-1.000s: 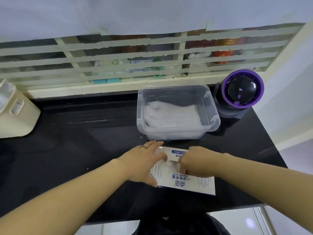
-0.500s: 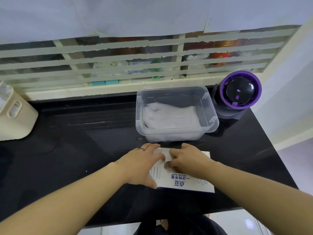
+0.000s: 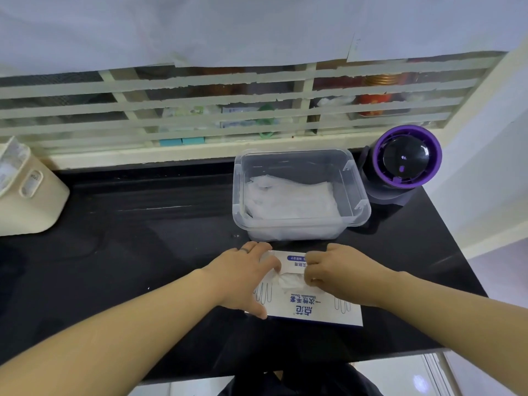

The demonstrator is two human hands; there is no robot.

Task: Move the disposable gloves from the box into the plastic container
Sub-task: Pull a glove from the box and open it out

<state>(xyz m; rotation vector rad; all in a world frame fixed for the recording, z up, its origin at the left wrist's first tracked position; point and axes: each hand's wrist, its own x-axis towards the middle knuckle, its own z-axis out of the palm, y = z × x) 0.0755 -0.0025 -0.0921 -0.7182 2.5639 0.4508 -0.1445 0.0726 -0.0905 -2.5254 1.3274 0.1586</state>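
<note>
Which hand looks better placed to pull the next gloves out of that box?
Right. The right hand curls its fingers at the box opening, seemingly pinching the gloves; the left hand lies flat on the box, steadying it.

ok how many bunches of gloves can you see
2: a pile in the plastic container, and a tuft showing at the opening of the box, between the left hand and right hand. More may be hidden inside the box.
</note>
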